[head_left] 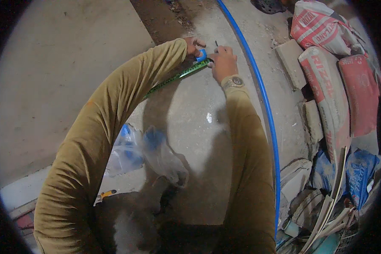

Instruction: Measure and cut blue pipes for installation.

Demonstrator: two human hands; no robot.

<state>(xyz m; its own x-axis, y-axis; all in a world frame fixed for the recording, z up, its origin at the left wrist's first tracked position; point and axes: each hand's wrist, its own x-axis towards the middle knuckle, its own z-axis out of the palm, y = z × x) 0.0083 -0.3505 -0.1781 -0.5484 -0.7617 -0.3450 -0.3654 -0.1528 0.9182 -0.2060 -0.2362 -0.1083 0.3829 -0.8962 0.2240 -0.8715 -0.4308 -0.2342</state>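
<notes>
At the upper middle, my left hand (193, 46) is closed on a blue, curved piece (202, 55) that looks like a short pipe or fitting. Close beside it, my right hand (225, 63) has its fingers bent together. A thin dark marking tool (216, 43), like a pencil, sticks up from those fingers. A green tape measure blade (178, 77) stretches from under my left sleeve to the fingertips of my right hand. Its other end is hidden behind my left arm. What my right fingertips press on is partly hidden.
A long blue pipe (262, 91) curves along the concrete floor right of my right arm. Cement bags (326, 91) and broken slabs (290, 63) line the right side. Clear plastic bags with blue pieces (129, 148) lie below my hands. A large flat board (67, 63) spans the left.
</notes>
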